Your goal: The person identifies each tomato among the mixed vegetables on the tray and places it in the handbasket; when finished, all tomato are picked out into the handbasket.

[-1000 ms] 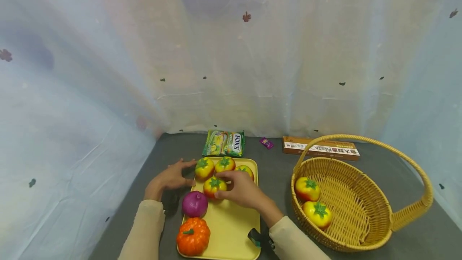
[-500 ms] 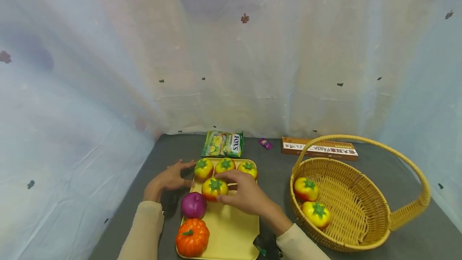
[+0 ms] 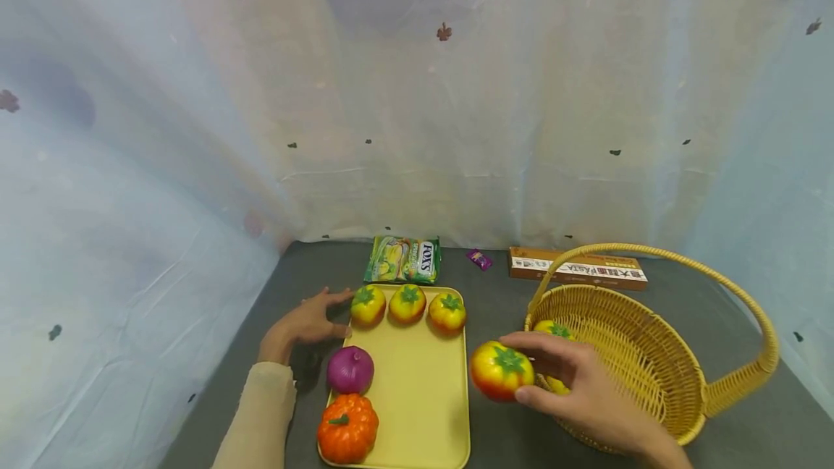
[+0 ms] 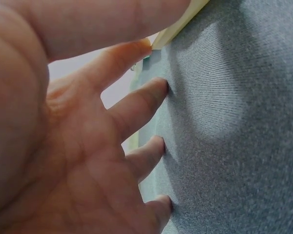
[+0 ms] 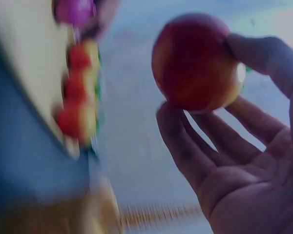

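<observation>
Between thumb and fingers my right hand (image 3: 576, 378) pinches a red-and-yellow persimmon (image 3: 502, 371) with a green leafy top, held over the gap between tray and basket. In the right wrist view the persimmon (image 5: 195, 63) shows its red underside. My left hand (image 3: 309, 320) rests at the left edge of the yellow tray (image 3: 417, 411), its fingers spread; the left wrist view has the fingertips (image 4: 161, 85) on the grey cloth beside the tray rim. Three more persimmons (image 3: 407, 305) line the tray's far end. A purple onion (image 3: 350, 370) and an orange pumpkin (image 3: 348, 428) lie along its left side.
A wicker basket (image 3: 677, 346) with a tall arched handle stands at the right, two persimmons inside, partly hidden by my right hand. Behind the tray lie a green FOX'S candy bag (image 3: 404, 259), a small purple wrapped sweet (image 3: 480, 259) and a brown pasta box (image 3: 576, 268).
My right hand has lifted one persimmon off the tray's middle and carried it right, past the tray's edge to the basket's near side. The left hand stays where it was.
</observation>
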A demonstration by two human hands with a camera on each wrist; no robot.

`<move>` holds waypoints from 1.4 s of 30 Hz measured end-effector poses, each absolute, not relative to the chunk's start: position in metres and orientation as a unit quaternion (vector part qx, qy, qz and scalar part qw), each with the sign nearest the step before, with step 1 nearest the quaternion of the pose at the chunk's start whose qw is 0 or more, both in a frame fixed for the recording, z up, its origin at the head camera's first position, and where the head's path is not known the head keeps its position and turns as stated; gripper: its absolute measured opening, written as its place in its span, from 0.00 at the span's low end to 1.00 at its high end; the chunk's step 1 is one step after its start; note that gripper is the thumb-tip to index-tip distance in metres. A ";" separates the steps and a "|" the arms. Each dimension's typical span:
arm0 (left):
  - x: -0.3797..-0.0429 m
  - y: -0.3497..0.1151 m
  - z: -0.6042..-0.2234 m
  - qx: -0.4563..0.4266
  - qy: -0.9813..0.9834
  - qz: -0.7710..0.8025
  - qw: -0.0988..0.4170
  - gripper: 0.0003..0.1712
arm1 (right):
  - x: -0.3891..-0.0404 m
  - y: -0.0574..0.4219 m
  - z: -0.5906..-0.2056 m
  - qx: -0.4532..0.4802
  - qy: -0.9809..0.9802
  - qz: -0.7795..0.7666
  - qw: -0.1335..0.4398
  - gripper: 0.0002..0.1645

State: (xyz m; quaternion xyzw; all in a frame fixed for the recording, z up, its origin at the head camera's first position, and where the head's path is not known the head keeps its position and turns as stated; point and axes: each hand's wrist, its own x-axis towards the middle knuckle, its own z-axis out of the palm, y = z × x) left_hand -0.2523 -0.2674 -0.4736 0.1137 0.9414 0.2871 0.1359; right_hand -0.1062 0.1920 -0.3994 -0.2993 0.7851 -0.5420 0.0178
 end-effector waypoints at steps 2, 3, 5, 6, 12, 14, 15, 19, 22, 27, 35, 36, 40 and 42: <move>-0.252 -0.268 -0.473 0.116 0.941 0.287 0.136 0.48 | -0.096 0.221 -0.399 -0.269 0.807 -0.527 0.006 0.31; -0.252 -0.268 -0.472 0.117 0.941 0.287 0.135 0.48 | -0.092 0.236 -0.400 -0.254 0.820 -0.512 0.000 0.32; -0.252 -0.269 -0.471 0.119 0.941 0.288 0.134 0.48 | -0.085 0.265 -0.404 -0.215 0.844 -0.492 0.007 0.32; -0.251 -0.269 -0.470 0.120 0.941 0.288 0.133 0.48 | -0.083 0.279 -0.407 -0.199 0.853 -0.482 0.011 0.32; -0.251 -0.270 -0.472 0.122 0.941 0.284 0.136 0.49 | -0.075 0.342 -0.424 -0.093 0.890 -0.431 0.115 0.33; -0.251 -0.270 -0.472 0.121 0.942 0.283 0.137 0.48 | -0.076 0.350 -0.425 -0.082 0.898 -0.407 0.148 0.34; -0.251 -0.270 -0.472 0.120 0.942 0.283 0.137 0.48 | -0.078 0.352 -0.426 -0.081 0.901 -0.396 0.159 0.34; -0.251 -0.270 -0.471 0.118 0.941 0.285 0.137 0.49 | -0.086 0.347 -0.426 -0.097 0.901 -0.377 0.191 0.33; -0.252 -0.270 -0.471 0.117 0.941 0.286 0.138 0.49 | -0.090 0.340 -0.429 -0.110 0.895 -0.390 0.188 0.32; -0.253 -0.268 -0.472 0.106 0.942 0.285 0.142 0.49 | -0.094 0.321 -0.433 -0.129 0.892 -0.404 0.155 0.30; -0.254 -0.267 -0.474 0.103 0.943 0.283 0.142 0.48 | -0.108 0.286 -0.438 -0.113 0.912 -0.388 0.075 0.31; -0.255 -0.267 -0.474 0.103 0.943 0.283 0.142 0.48 | -0.110 0.283 -0.438 -0.112 0.917 -0.376 0.069 0.31; -0.255 -0.269 -0.476 0.113 0.942 0.285 0.138 0.49 | -0.113 0.277 -0.437 -0.106 0.938 -0.324 0.058 0.36; -0.255 -0.270 -0.475 0.113 0.942 0.285 0.136 0.49 | -0.113 0.275 -0.435 -0.096 0.943 -0.316 0.045 0.39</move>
